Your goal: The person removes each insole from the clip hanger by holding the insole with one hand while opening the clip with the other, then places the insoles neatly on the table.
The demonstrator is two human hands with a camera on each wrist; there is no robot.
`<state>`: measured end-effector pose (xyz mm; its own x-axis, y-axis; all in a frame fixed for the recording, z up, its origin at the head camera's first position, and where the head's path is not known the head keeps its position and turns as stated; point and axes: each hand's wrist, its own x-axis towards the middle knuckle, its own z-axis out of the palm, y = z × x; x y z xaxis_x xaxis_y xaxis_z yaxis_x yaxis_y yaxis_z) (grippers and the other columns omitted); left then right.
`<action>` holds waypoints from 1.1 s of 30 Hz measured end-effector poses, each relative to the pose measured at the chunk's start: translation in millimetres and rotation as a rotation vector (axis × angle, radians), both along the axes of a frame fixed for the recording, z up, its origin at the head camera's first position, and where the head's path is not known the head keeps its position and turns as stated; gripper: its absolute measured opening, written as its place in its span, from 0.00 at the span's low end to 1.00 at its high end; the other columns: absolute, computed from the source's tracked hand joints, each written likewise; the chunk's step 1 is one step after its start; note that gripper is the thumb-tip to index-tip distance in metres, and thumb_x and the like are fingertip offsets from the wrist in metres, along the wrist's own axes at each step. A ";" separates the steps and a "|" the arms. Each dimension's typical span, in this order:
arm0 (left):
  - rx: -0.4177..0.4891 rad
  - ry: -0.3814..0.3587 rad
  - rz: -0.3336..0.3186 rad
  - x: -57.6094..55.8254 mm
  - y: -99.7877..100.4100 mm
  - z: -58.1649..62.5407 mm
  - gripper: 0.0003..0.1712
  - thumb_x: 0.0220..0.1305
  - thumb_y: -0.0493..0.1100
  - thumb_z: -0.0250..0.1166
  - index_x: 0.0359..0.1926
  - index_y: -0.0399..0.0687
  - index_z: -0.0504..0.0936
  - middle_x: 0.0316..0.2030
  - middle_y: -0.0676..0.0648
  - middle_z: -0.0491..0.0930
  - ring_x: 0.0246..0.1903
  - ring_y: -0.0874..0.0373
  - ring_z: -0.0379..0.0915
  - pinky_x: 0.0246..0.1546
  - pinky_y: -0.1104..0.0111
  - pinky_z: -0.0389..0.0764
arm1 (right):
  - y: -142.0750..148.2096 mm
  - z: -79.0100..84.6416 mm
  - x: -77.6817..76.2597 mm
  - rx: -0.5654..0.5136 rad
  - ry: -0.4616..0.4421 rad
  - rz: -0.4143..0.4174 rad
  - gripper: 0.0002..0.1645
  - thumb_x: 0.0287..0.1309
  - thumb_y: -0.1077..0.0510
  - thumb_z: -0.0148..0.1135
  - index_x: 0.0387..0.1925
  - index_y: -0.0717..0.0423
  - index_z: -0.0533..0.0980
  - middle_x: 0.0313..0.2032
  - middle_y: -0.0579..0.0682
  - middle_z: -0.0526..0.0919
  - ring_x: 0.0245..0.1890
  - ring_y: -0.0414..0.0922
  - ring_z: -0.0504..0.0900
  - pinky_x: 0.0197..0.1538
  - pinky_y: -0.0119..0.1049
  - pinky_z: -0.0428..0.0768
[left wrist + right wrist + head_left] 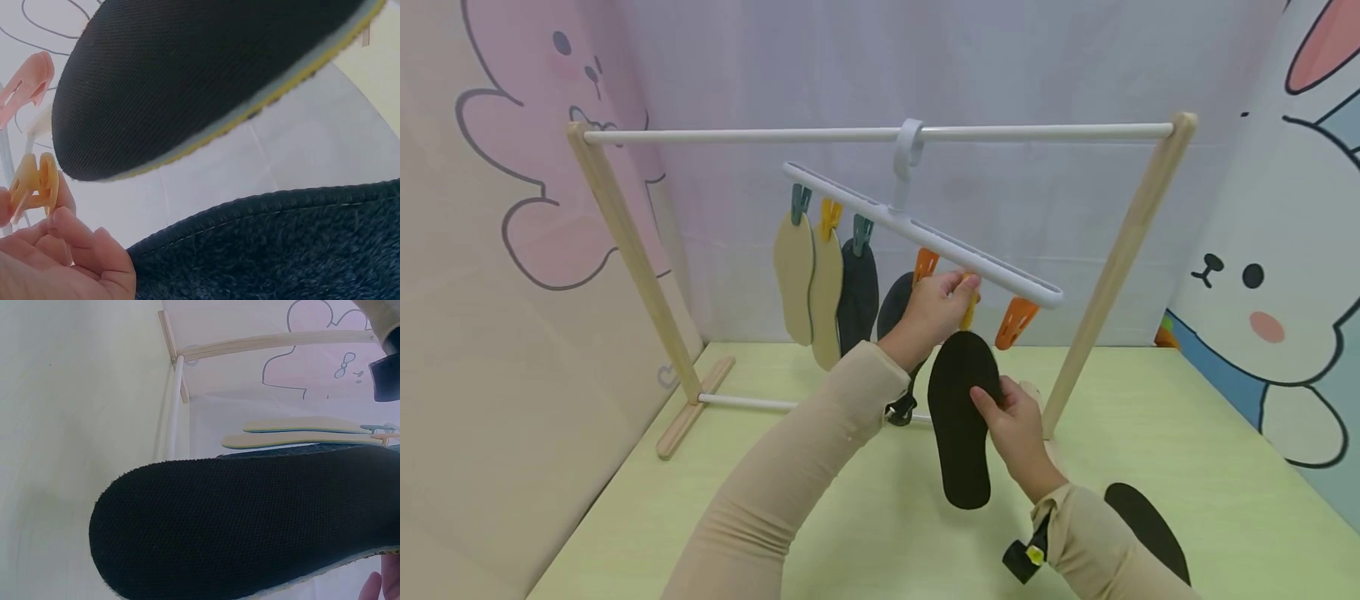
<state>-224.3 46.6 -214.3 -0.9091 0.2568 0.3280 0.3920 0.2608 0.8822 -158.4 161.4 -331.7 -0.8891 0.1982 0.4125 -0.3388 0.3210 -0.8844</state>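
My left hand point(931, 310) pinches a yellow clip point(967, 315) under the right half of a white hanger point(917, 229). Below it, my right hand point(1018, 425) grips a black insole point(961, 425) by its right edge, thumb on the front face. The insole's upper end is right at the clip. In the left wrist view, the yellow clip point(34, 181) sits between thumb and fingers, beside the rounded insole end point(187, 75). Across the right wrist view stretches the black insole point(250, 519), with only some of the right fingers showing at the lower right.
Two beige insoles point(793, 279) and a black insole point(857, 296) hang at left from clips; another dark insole point(893, 304) is partly behind my left hand. An orange clip point(1018, 322) hangs at the hanger's right end. The rack's white bar point(737, 135) carries the hanger. One black insole point(1146, 525) lies on the table.
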 end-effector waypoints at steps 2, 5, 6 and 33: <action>-0.026 -0.004 -0.003 0.8 0.2 1.5 0.17 0.73 0.45 0.53 0.42 0.34 0.81 0.35 0.42 0.79 0.33 0.57 0.69 0.36 0.70 0.72 | 0.4 -0.1 0.9 0.000 -0.018 -0.003 0.09 0.61 0.67 0.61 0.33 0.74 0.73 0.23 0.50 0.77 0.25 0.34 0.71 0.31 0.28 0.72; -0.033 -0.022 -0.012 2.6 0.8 2.8 0.18 0.73 0.45 0.53 0.42 0.33 0.81 0.33 0.43 0.78 0.32 0.58 0.68 0.35 0.71 0.71 | 1.6 -0.9 2.6 0.001 -0.030 -0.002 0.09 0.61 0.67 0.61 0.33 0.74 0.73 0.23 0.50 0.76 0.25 0.34 0.71 0.31 0.29 0.72; -0.029 -0.029 -0.015 3.2 1.0 3.0 0.18 0.73 0.45 0.53 0.42 0.33 0.81 0.33 0.44 0.78 0.32 0.58 0.68 0.34 0.71 0.70 | 2.1 -1.3 3.0 0.000 -0.028 0.000 0.08 0.61 0.67 0.60 0.33 0.74 0.73 0.22 0.49 0.75 0.25 0.34 0.71 0.31 0.28 0.72; 0.158 -0.071 0.007 11.4 -2.7 7.8 0.15 0.71 0.44 0.56 0.42 0.32 0.77 0.35 0.42 0.78 0.31 0.58 0.68 0.32 0.71 0.71 | 29.8 -6.5 15.8 0.056 -0.004 -0.014 0.07 0.60 0.68 0.61 0.33 0.72 0.74 0.24 0.46 0.77 0.26 0.33 0.73 0.33 0.27 0.73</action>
